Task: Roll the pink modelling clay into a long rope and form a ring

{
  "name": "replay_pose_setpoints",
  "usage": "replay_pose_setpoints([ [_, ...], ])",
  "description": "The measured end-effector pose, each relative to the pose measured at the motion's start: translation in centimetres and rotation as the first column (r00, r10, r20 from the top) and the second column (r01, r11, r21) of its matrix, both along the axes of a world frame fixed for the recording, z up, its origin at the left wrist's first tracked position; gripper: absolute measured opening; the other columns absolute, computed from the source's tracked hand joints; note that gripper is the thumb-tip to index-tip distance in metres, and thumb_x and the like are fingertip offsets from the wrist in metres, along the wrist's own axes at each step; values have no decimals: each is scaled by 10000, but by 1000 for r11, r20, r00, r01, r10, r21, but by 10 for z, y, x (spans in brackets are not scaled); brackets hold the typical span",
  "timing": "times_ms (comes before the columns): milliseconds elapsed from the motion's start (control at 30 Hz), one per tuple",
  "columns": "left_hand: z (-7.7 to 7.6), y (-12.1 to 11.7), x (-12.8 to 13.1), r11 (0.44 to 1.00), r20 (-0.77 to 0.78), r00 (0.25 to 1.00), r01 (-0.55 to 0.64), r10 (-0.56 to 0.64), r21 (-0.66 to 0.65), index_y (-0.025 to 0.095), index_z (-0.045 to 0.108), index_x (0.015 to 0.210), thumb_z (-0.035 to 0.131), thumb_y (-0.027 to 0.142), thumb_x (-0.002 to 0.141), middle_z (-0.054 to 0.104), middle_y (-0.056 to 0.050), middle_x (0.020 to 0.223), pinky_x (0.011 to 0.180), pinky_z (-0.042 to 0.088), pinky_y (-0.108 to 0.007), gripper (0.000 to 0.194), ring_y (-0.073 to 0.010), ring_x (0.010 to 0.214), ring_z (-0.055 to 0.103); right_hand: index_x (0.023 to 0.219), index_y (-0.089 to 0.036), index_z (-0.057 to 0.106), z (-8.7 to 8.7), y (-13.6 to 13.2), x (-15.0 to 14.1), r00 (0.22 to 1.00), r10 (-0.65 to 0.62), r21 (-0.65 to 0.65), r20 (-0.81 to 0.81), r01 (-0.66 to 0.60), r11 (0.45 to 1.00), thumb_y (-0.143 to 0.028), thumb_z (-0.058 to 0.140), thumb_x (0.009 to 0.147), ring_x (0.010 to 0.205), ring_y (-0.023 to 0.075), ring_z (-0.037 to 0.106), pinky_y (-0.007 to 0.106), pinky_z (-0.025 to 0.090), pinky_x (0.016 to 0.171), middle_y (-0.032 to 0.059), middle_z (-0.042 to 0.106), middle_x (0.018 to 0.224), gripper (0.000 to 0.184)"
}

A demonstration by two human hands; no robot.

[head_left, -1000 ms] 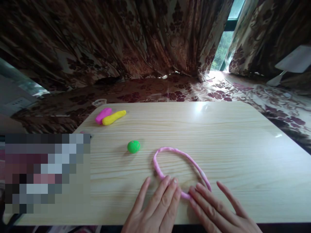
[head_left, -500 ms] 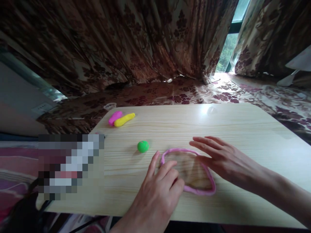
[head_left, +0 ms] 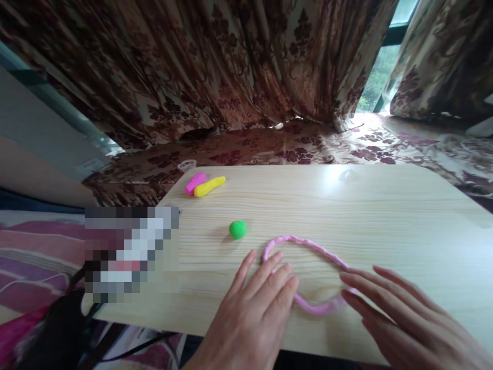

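A loop of pink modelling clay rope (head_left: 321,248) lies on the wooden table between my hands. My left hand (head_left: 256,300) rests over the loop's left side, its fingers stretched out and covering part of the rope. At the loop's right end is my right hand (head_left: 404,313), fingers extended, with the tips of its fingers and thumb at the rope. Neither hand is wrapped around it. A green clay ball (head_left: 238,229) sits beyond my left fingertips, apart from the loop.
At the table's (head_left: 385,205) far left corner, a yellow clay roll (head_left: 210,186) leans against a magenta clay piece (head_left: 195,183). A blurred-out object (head_left: 134,252) lies along the left edge. Patterned curtains (head_left: 250,67) hang behind.
My right hand has moved from the loop's upper right side toward me, down to its right end. The loop's right end now looks rounder. My left fingers have straightened. The view has shifted slightly.
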State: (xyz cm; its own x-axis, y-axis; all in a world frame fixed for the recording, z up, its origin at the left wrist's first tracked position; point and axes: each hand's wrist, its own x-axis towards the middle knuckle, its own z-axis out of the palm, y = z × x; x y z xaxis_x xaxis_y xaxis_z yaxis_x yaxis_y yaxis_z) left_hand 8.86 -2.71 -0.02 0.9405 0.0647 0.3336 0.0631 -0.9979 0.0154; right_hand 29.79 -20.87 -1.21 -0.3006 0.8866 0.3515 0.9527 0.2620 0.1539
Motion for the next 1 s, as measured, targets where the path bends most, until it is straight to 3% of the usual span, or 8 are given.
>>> replay_pose_setpoints([
  [100,-13,-14,-1,989,15,996,91,-93,119,156,513,1250,412,400,899,521,-64,1322,1128,123,-426,439,-233,1296,357,1227,-100,537,-1,1,-20,997,-55,28,59,54,998,-266,484,855,1246,268,431,433,285,1079,123,489,1338,411],
  [267,-18,-21,-4,970,-18,997,82,-80,229,213,515,1250,410,237,913,536,-5,1311,1139,74,-377,354,-179,1299,353,1243,-125,534,-11,1,-31,987,-53,-18,152,57,998,-466,429,893,1237,267,439,470,87,1124,105,494,1337,500],
  [400,-18,-23,-2,975,-24,999,41,-37,218,165,511,1257,363,433,913,527,-46,1320,1138,28,-395,461,-206,1304,347,1284,-116,496,-12,6,-30,988,-114,-51,103,119,992,-514,390,894,1276,264,386,465,20,1125,102,450,1371,568],
  [467,-21,-26,-2,979,-7,1000,12,-11,205,165,523,1244,352,437,913,529,-49,1318,1136,30,-411,461,-215,1311,337,1288,-111,492,-11,6,-31,989,-104,-57,106,111,992,-508,401,891,1271,271,390,481,17,1120,108,445,1373,568],
  [567,-25,-30,-4,979,14,1000,-4,1,203,205,525,1237,389,289,916,548,-24,1299,1140,71,-394,359,-192,1330,307,1276,-123,505,-10,4,-32,988,-48,-56,146,56,997,-488,422,889,1249,278,414,509,44,1110,109,453,1366,538],
  [733,-22,-29,-1,980,-63,998,-1,14,197,149,484,1282,359,457,897,510,-74,1334,1136,12,-401,509,-222,1315,333,1310,-101,464,-10,6,-32,989,-117,-88,88,125,988,-487,405,889,1292,273,354,485,17,1115,115,416,1391,574],
  [900,-21,-31,-8,972,-36,999,20,-12,233,201,514,1249,424,289,893,535,-29,1312,1136,53,-390,378,-190,1329,305,1291,-133,488,-14,-5,-33,986,-34,-70,164,47,996,-488,426,885,1270,286,377,518,46,1102,107,444,1378,544],
  [1000,-20,-33,-5,983,-41,999,-14,22,185,166,512,1253,410,383,890,529,-55,1317,1131,48,-399,435,-210,1296,357,1295,-110,479,-9,-3,-34,992,-80,-93,100,90,992,-479,421,886,1293,283,344,483,52,1109,116,436,1384,554],
])
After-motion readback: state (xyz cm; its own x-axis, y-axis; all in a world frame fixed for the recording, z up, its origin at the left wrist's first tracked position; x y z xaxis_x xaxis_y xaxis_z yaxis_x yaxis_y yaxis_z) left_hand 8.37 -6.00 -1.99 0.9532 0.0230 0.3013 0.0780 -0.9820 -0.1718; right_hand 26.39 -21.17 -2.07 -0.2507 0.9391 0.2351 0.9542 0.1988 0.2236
